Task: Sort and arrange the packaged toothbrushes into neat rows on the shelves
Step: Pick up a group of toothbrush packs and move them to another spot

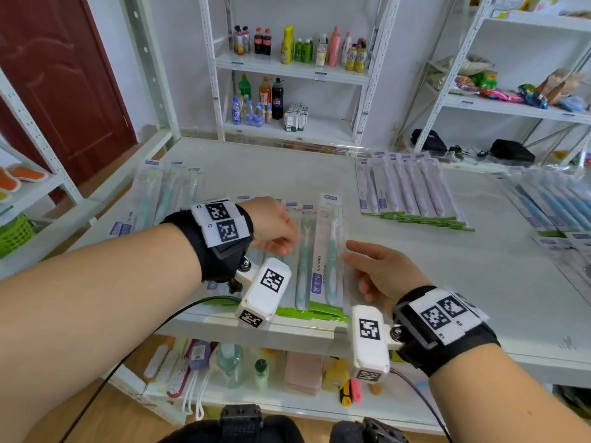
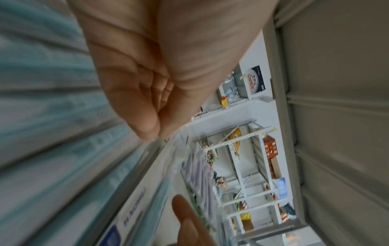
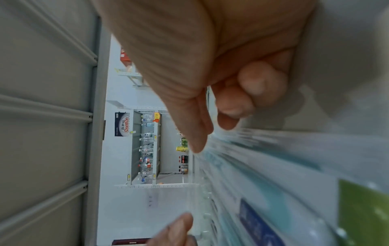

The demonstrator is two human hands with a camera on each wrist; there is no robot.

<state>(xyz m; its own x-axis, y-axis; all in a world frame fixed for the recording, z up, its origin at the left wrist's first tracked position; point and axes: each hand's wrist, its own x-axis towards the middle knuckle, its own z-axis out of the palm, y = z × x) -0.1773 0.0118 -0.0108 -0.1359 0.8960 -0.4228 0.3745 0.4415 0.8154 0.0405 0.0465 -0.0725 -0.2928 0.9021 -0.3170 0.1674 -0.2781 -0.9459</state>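
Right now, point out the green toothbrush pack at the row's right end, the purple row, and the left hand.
green toothbrush pack [image 1: 329, 251], head view, brush handle.
purple row [image 1: 412, 193], head view, middle packs.
left hand [image 1: 271, 223], head view, back of hand.

Shelf [image 1: 287, 167]: white, flat.
Front: a row of green packaged toothbrushes [image 1: 326, 251] is laid overlapping at the edge.
Back left: more green packs [image 1: 166, 193].
Back right: purple packs [image 1: 412, 193].
Far right: blue packs [image 1: 550, 206].

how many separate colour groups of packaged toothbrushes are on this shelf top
3. Green packs lie at the front centre and left, between both hands; purple packs sit in a row further back right; blue packs lie at the far right edge, partly cut off, so more may be hidden.
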